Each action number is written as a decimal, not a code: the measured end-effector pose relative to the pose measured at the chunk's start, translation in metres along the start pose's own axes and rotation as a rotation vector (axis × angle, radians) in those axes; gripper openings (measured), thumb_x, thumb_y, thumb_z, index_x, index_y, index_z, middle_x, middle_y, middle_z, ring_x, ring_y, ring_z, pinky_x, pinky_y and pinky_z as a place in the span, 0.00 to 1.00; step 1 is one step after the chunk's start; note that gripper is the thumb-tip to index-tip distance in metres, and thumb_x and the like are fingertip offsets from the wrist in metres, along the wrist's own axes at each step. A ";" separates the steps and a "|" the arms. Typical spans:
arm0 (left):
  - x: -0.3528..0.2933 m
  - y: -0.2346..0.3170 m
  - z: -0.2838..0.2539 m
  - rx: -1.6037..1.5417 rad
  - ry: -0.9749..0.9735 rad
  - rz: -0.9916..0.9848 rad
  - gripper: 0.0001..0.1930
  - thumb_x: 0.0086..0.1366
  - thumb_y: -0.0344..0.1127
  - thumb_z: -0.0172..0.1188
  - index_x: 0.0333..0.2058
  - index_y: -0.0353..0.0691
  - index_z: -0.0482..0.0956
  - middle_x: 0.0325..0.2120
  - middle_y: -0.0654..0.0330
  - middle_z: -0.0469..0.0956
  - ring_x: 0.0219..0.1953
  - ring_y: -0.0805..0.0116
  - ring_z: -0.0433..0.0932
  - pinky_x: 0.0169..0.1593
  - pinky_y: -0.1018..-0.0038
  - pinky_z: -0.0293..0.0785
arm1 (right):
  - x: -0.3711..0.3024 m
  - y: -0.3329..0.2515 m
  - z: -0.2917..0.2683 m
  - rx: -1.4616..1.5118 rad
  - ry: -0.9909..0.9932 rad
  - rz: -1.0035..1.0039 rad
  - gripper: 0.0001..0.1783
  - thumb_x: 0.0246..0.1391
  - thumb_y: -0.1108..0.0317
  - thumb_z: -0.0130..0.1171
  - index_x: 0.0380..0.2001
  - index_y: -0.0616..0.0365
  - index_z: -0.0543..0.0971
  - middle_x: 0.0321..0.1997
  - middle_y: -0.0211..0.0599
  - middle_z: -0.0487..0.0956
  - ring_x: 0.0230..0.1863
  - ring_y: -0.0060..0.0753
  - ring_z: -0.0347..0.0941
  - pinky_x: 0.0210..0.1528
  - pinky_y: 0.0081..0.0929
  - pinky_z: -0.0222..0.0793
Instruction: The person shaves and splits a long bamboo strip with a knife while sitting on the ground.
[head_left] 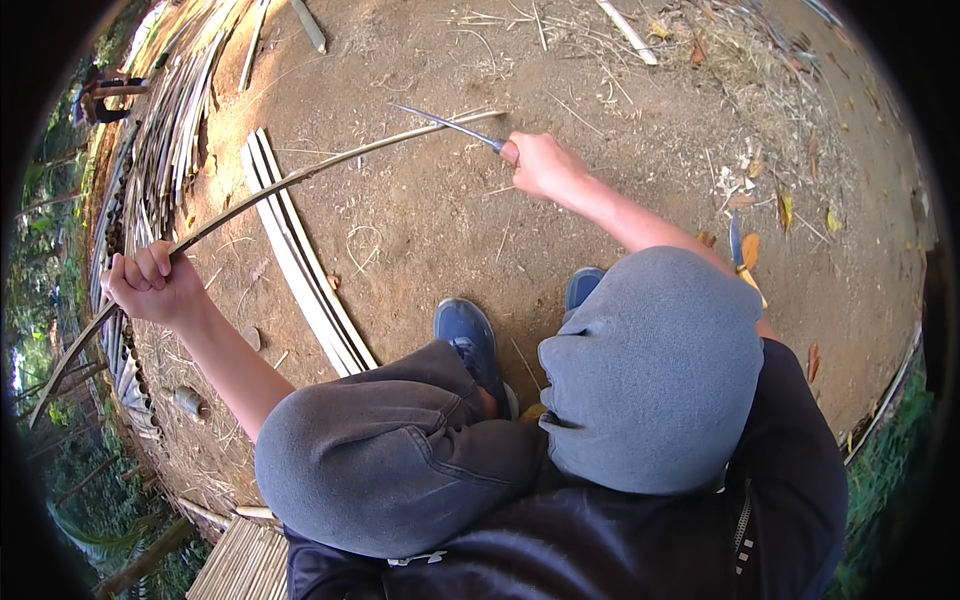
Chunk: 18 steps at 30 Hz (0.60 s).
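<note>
A long, thin bamboo strip [330, 163] runs slantwise in front of me, bending slightly. My left hand [155, 285] is closed round it near its lower left part, and the strip's tail sticks out past the fist. My right hand [545, 165] grips the handle of a knife [445, 124], out in front of my right knee. The narrow blade points to the left and crosses the strip near its far end. Whether the blade touches the strip, I cannot tell.
Pale split bamboo lengths [305, 265] lie left of my shoes. A heap of bamboo strips [185, 130] lies at the far left, near another person [102, 97]. A second knife [738, 245] rests beside my right knee. A small can [189, 401] sits at lower left.
</note>
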<state>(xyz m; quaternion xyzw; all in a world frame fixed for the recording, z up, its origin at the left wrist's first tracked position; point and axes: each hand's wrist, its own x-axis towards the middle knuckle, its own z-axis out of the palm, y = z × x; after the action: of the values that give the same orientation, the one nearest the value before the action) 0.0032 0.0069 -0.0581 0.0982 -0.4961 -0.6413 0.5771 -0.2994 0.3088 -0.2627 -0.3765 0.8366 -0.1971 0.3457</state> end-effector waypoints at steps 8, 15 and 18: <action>-0.003 0.000 0.022 0.087 0.058 0.026 0.24 0.66 0.30 0.47 0.15 0.53 0.47 0.09 0.73 0.45 0.11 0.78 0.45 0.18 0.78 0.51 | 0.004 0.010 0.023 -0.020 0.096 -0.041 0.09 0.57 0.76 0.53 0.41 0.56 0.76 0.30 0.40 0.81 0.29 0.31 0.79 0.24 0.36 0.72; 0.000 0.000 0.024 0.076 0.130 0.017 0.24 0.65 0.30 0.48 0.13 0.55 0.48 0.08 0.73 0.45 0.11 0.78 0.46 0.18 0.77 0.51 | 0.022 0.019 0.024 -0.076 0.134 -0.046 0.09 0.60 0.76 0.53 0.43 0.58 0.75 0.28 0.38 0.80 0.26 0.32 0.79 0.22 0.34 0.73; -0.002 -0.004 0.026 0.057 0.081 0.005 0.24 0.66 0.30 0.48 0.14 0.54 0.49 0.09 0.72 0.45 0.11 0.78 0.45 0.18 0.77 0.52 | 0.012 0.023 0.029 -0.121 0.114 -0.018 0.09 0.60 0.76 0.53 0.44 0.57 0.76 0.32 0.40 0.80 0.31 0.34 0.80 0.26 0.35 0.76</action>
<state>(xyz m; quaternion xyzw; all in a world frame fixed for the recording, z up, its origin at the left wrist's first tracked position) -0.0167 0.0211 -0.0493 0.1391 -0.4906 -0.6211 0.5952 -0.2956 0.3128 -0.3012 -0.3924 0.8618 -0.1706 0.2724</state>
